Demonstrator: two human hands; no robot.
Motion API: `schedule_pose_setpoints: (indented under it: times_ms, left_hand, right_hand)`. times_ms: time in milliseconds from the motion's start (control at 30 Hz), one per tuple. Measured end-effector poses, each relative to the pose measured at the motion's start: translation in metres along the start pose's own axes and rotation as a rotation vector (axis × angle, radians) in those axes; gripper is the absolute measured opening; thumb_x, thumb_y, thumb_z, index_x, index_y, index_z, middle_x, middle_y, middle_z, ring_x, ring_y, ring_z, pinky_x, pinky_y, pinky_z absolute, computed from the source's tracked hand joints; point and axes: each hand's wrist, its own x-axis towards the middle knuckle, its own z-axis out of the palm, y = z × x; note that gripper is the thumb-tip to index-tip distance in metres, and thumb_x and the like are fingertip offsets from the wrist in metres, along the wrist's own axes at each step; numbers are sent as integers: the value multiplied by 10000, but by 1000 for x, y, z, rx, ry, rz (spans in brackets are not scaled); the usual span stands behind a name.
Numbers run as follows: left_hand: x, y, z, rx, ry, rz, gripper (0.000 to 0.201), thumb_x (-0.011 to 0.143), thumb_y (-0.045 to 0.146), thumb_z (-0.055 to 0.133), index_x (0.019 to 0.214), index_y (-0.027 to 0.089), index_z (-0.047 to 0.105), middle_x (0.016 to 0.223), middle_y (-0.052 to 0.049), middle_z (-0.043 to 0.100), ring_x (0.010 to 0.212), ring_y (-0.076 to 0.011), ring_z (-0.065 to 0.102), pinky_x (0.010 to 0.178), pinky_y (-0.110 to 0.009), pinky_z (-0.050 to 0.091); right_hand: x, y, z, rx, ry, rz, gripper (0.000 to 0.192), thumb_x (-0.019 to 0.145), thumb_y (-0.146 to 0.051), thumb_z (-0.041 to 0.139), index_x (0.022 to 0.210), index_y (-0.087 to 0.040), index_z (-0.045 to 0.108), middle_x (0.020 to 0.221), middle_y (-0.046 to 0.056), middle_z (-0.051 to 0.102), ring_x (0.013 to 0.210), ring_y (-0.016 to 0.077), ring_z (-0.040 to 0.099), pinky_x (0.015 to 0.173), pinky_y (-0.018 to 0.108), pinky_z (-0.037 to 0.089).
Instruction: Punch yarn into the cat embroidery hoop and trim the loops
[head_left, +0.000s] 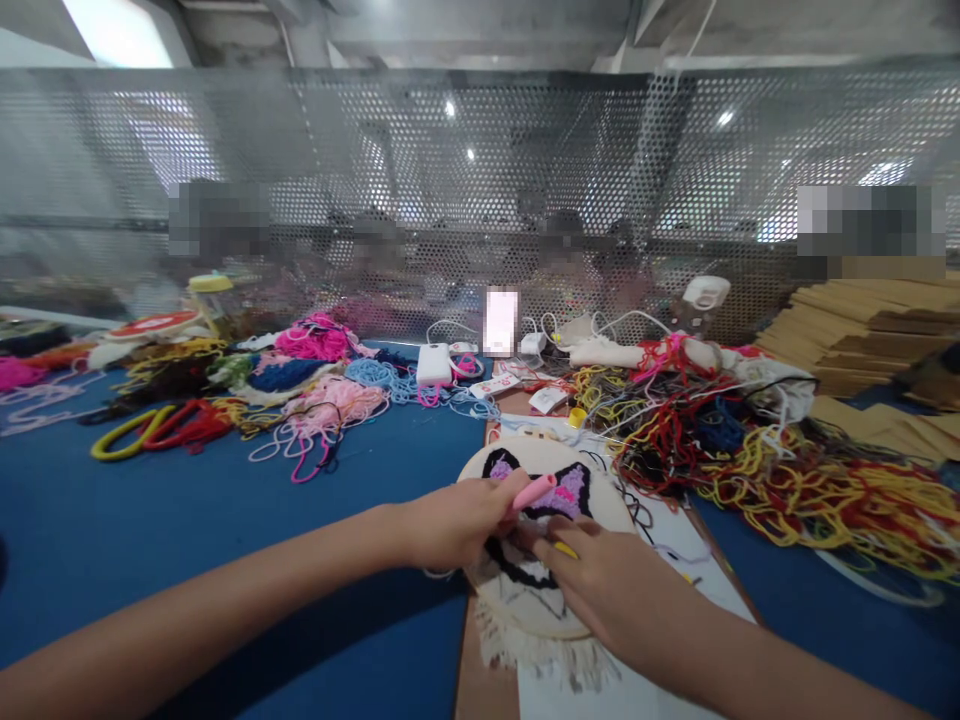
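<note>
A round embroidery hoop (616, 497) lies in front of me, its cream cloth bearing a black-outlined cat-like face with purple and pink ears in looped yarn. My left hand (480, 515) is closed over the upper left of the design, gripping a pink, hollow-ended punch needle (534, 495). Over the middle of the cloth, my right hand (592, 570) has its fingers bent together around a small yellow tool (566, 549), most of which is hidden. The fingertips of both hands nearly meet. Pale fringe (540, 655) hangs from the hoop's near edge.
Tangled red and yellow yarn (810, 480) heaps at the right, beside stacked brown paper (862, 320). Pink yarn (330, 405) and yellow- and red-handled scissors (135, 435) lie left. A lit phone (502, 322) stands by white chargers (433, 365) before a perforated screen (465, 130); people sit behind it.
</note>
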Motion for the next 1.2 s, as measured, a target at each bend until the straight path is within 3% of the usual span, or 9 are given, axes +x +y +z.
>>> schedule_pose_setpoints:
  times_ms: [267,867,1033,1200]
  left_hand:
    - [-6,2,-12,-56,30,60,363,636,-7,419,912,206,319,764,-13,446,639,-136,398,554,-241,318]
    - [-9,7,-21,-101,-68,-3,337,610,-19,393,809,212,249,755,0,426,603,-121,356,555,-234,301]
    - [-9,10,-19,-43,-39,14,339,596,-25,390,815,205,273,762,-11,423,647,-138,377,576,-244,319]
    - [-7,11,-15,-64,-20,32,356,574,-33,388,826,198,288,787,-25,461,686,-153,393,616,-261,331]
  right_hand:
    - [-2,1,2,47,10,-31,458,822,-119,393,1279,-151,407,1095,117,581,991,235,536,744,377,502]
    - [-2,2,1,59,-15,-24,444,827,-124,373,1268,-133,423,1119,142,563,1019,261,524,739,404,513]
    - [-2,1,-2,71,-32,-21,492,824,-124,378,1315,-151,365,1089,121,558,968,246,538,684,374,527]
    - [-1,1,-1,68,-27,-24,485,833,-126,373,1317,-143,356,1125,124,552,1017,254,518,744,388,513]
